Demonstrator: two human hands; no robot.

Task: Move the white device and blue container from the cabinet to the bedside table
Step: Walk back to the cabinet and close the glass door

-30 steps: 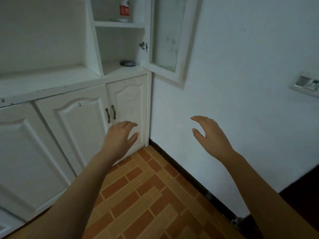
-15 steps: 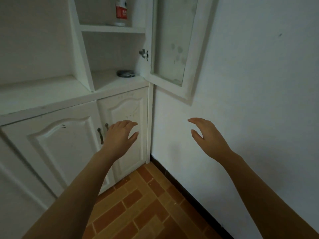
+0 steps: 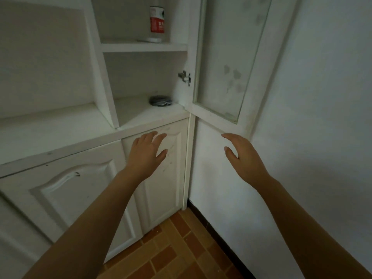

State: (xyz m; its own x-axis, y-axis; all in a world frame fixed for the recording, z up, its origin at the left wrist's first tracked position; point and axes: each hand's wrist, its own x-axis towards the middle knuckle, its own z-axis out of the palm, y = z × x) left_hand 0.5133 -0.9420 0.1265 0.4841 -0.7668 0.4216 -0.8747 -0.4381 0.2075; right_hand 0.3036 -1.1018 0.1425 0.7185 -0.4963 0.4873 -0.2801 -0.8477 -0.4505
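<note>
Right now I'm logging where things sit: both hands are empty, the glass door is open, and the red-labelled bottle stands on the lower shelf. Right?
Not quite. The red-labelled bottle stands on the upper shelf; the lower shelf holds a dark round object. The head view shows it. Both hands are empty and the glass door is open.

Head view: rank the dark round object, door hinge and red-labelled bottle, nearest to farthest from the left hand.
From the left hand:
1. Dark round object, lower shelf, just above the hand.
2. Door hinge, higher, on the right.
3. Red-labelled bottle, upper shelf.

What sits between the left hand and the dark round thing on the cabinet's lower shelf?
Nothing: the head view shows bare white shelf between left hand and dark round thing.
</note>
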